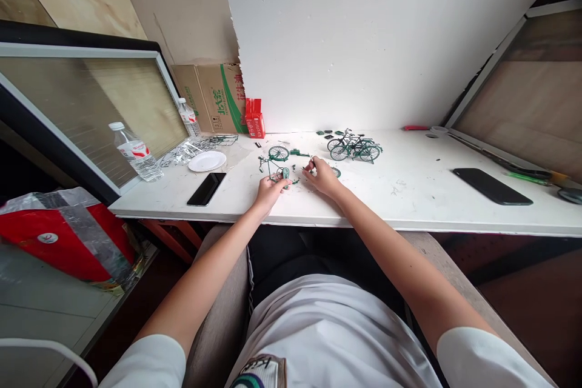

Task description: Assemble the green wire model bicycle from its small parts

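My left hand (271,194) is closed on a small green model bicycle frame (268,165) with handlebars, held just above the white table. My right hand (324,177) is closed in a pinch to the right of it. What its fingertips hold is too small to make out, though a thin dark tip shows there. A loose spoked wheel (278,153) lies behind the frame, and another wheel (336,172) is partly hidden by my right hand. A flat green part (297,153) and several tiny green pieces lie between the hands.
Assembled model bicycles (355,147) stand at the back right. Phones (207,188) (491,186) lie on both sides. To the left are a white plate (207,161), part sprues (191,148), water bottles (135,151) and a red box (255,119). A white foam board (364,48) leans behind.
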Tool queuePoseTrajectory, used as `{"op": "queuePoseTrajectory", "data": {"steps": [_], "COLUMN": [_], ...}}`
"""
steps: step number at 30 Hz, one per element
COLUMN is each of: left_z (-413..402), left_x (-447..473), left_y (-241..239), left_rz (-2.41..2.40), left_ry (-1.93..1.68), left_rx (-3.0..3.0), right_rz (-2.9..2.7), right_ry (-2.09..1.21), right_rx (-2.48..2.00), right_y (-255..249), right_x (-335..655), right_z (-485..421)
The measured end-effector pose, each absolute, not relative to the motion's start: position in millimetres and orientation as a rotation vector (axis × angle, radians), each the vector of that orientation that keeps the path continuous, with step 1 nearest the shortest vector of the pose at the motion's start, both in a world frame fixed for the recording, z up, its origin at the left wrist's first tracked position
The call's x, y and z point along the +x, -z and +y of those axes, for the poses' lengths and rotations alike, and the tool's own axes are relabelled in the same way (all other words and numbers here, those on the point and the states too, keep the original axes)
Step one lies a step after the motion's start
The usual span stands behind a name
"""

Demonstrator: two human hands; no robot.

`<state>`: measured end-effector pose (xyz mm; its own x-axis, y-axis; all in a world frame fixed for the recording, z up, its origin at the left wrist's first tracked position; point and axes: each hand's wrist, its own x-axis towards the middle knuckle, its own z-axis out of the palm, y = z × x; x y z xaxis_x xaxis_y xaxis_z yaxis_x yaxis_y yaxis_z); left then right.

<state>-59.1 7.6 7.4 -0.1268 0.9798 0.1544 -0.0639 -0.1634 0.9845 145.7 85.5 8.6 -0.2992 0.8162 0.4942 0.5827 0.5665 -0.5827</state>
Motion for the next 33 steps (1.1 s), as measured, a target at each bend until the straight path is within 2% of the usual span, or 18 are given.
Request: {"op": "queuePoseTrajectory", "data": {"steps": [8,33], "left_z": [10.1,9.9], "left_x": [-59.4,-59.0], "left_y": [-5.0,-4.4], "left_rz": [1.158,1.177], "left_ry": [-1.476,-1.451], "left_rx": [1.192,1.220], "right_rz": [-2.133,-2.135], "right_ry": [-0.258,-0.355], "right_rx": [-1.137,-1.108], "right_y": [-1.8,-4.3], "right_x": [133.2,133.5], "right_z": [90.7,86.9]}}
